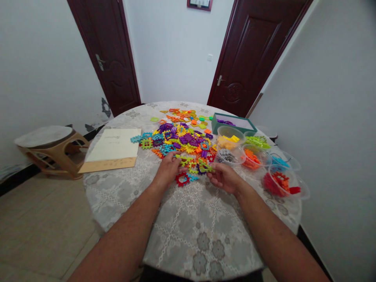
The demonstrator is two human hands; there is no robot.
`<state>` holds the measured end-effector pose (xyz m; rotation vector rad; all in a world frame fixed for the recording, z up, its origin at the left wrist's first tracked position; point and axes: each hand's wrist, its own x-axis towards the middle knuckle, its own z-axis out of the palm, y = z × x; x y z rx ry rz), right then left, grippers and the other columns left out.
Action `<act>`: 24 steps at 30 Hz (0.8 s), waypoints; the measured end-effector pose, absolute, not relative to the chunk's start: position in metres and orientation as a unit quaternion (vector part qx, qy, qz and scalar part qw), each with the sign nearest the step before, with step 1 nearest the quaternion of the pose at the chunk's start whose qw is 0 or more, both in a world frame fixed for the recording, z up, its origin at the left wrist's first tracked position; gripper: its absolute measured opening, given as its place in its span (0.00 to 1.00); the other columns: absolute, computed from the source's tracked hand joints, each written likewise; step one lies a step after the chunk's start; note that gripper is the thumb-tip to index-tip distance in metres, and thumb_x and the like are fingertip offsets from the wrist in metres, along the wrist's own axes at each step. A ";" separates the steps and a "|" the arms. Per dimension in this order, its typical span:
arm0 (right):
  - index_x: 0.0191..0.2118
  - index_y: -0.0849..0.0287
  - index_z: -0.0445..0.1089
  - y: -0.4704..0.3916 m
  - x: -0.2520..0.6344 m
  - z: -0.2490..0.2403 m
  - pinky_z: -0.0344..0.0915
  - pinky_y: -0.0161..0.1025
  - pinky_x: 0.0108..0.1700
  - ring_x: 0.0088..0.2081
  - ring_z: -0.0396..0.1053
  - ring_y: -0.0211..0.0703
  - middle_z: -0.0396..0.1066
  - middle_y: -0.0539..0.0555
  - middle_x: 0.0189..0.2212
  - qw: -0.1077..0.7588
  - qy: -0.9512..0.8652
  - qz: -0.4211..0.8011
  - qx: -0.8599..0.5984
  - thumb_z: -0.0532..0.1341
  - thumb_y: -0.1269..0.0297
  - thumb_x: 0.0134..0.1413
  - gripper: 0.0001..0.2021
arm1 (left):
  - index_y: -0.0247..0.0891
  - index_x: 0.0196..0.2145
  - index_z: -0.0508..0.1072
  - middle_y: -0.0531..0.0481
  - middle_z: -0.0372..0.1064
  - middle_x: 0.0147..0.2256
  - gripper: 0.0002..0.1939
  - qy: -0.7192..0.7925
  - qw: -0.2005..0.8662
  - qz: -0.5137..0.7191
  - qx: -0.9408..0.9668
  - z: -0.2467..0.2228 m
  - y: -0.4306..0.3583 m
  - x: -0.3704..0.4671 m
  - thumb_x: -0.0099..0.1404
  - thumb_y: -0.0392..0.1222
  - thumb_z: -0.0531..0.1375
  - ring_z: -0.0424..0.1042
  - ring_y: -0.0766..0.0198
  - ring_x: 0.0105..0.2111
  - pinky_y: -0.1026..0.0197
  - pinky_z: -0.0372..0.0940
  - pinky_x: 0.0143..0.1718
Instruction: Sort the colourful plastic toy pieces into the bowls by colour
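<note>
A mixed heap of colourful plastic gear-edged building pieces (188, 138) covers the middle of the table. At its near edge, my left hand (169, 169) pinches a lime-green toothed piece (184, 159) between thumb and fingers. To the right, my right hand (223, 176) grips another lime-green piece (206, 168) by its end, fingers curled. Between and just below the hands lie a red square-holed piece (182, 179) and a small light-blue piece (193, 178). Whether the two green pieces touch is too small to tell.
Clear round tubs of sorted pieces stand on the right: yellow (229, 140), grey (226, 156), orange (251, 158), blue (280, 161) and red (276, 184). A green box (234, 122) sits behind them. Paper on a board (114, 145) lies left; a stool (55, 150) stands beyond.
</note>
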<state>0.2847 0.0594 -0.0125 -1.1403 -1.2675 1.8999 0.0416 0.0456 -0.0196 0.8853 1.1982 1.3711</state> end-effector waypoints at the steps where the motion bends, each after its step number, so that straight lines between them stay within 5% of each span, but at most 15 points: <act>1: 0.34 0.57 0.66 0.060 0.285 -0.012 0.45 0.30 0.16 0.18 0.55 0.32 0.68 0.48 0.25 0.298 -0.426 0.751 -0.408 0.63 0.53 0.51 0.13 | 0.38 0.50 0.71 0.45 0.73 0.38 0.18 0.492 0.552 0.570 0.359 -0.019 0.045 0.042 0.62 0.34 0.61 0.79 0.60 0.36 0.54 0.78 0.39; 7: 0.33 0.58 0.66 0.056 0.280 -0.008 0.46 0.26 0.15 0.18 0.56 0.29 0.68 0.47 0.25 0.331 -0.386 0.783 -0.359 0.69 0.59 0.50 0.12 | 0.37 0.51 0.72 0.44 0.75 0.39 0.24 0.462 0.614 0.557 0.315 -0.020 0.044 0.043 0.55 0.28 0.60 0.79 0.61 0.37 0.53 0.77 0.44; 19: 0.39 0.55 0.68 0.046 0.252 -0.038 0.54 0.30 0.16 0.16 0.59 0.32 0.75 0.47 0.27 0.342 -0.597 0.563 -0.459 0.62 0.47 0.61 0.15 | 0.38 0.50 0.72 0.44 0.75 0.43 0.22 0.432 0.660 0.459 0.409 -0.013 0.030 0.050 0.57 0.33 0.66 0.78 0.60 0.40 0.59 0.77 0.39; 24: 0.41 0.55 0.73 0.050 0.255 -0.032 0.70 0.40 0.36 0.32 0.72 0.42 0.77 0.52 0.35 0.377 -0.739 0.297 -0.472 0.57 0.57 0.67 0.10 | 0.40 0.50 0.72 0.48 0.70 0.37 0.22 0.471 0.595 0.538 0.367 -0.017 0.038 0.046 0.56 0.30 0.63 0.77 0.62 0.36 0.58 0.77 0.37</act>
